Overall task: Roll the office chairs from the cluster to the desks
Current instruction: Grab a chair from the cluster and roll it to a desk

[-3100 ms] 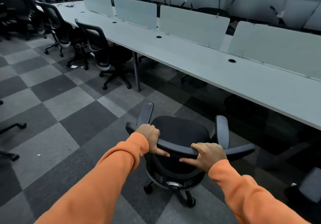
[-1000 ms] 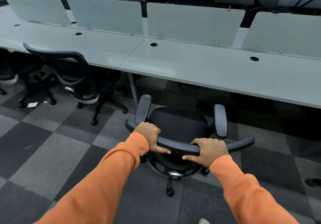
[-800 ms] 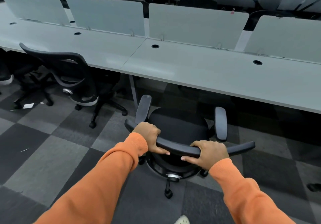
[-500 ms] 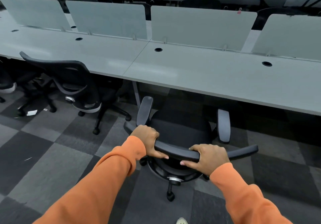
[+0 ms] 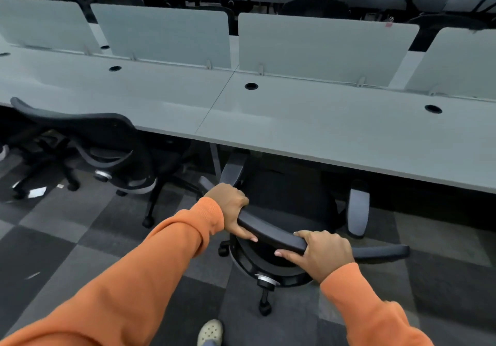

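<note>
A black office chair (image 5: 290, 211) with grey armrests stands in front of me, its seat partly under the edge of the long pale grey desk (image 5: 308, 122). My left hand (image 5: 232, 208) grips the top rail of the chair's backrest on the left. My right hand (image 5: 320, 251) grips the same rail further right, fingers curled over it. Both arms wear orange sleeves. The front of the seat is hidden under the desk.
Another black chair (image 5: 107, 141) is tucked at the desk to the left, its wheeled base spread over the checkered carpet. A desk leg (image 5: 214, 157) stands just left of my chair. Frosted divider panels (image 5: 322, 47) line the desk's back. My shoe (image 5: 210, 331) shows below.
The chair has rolled forward with both hands on its backrest; its seat and left armrest now reach under the desk edge. I have stepped closer to the desk.
</note>
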Motion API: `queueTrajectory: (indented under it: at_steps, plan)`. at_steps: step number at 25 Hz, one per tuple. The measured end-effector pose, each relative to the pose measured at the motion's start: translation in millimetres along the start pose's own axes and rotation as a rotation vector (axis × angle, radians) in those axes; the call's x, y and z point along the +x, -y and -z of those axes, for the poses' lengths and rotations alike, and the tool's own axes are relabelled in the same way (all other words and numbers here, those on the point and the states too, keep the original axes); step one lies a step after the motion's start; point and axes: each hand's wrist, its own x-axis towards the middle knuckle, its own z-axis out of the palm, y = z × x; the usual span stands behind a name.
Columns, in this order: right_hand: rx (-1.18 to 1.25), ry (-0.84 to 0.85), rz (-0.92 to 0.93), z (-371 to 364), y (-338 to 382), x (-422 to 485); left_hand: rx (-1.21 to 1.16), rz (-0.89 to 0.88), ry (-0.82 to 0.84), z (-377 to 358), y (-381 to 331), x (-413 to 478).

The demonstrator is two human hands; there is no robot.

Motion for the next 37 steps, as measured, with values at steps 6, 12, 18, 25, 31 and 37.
queueTrajectory:
  at_steps: [6,12,18,25,31,37]
  plan:
    - [0.008,-0.041,-0.11,6.9,68.0,57.1,0.015,-0.087,0.075,-14.0,95.0,31.7]
    - [-0.039,-0.073,-0.129,16.3,35.6,113.7,-0.031,-0.047,0.076,-9.0,113.0,80.0]
    - [-0.049,-0.107,-0.039,18.7,-39.8,164.2,-0.074,0.088,0.086,0.1,83.2,127.7]
    - [-0.033,-0.056,0.068,19.8,-113.1,217.5,-0.109,0.215,0.157,14.6,60.1,187.6]
    - [-0.009,-0.047,0.078,23.2,-128.7,246.0,-0.089,0.256,0.172,20.4,69.8,218.3]
    - [-0.014,-0.069,0.086,17.1,-121.6,237.8,-0.08,0.238,0.213,26.7,64.5,206.1]
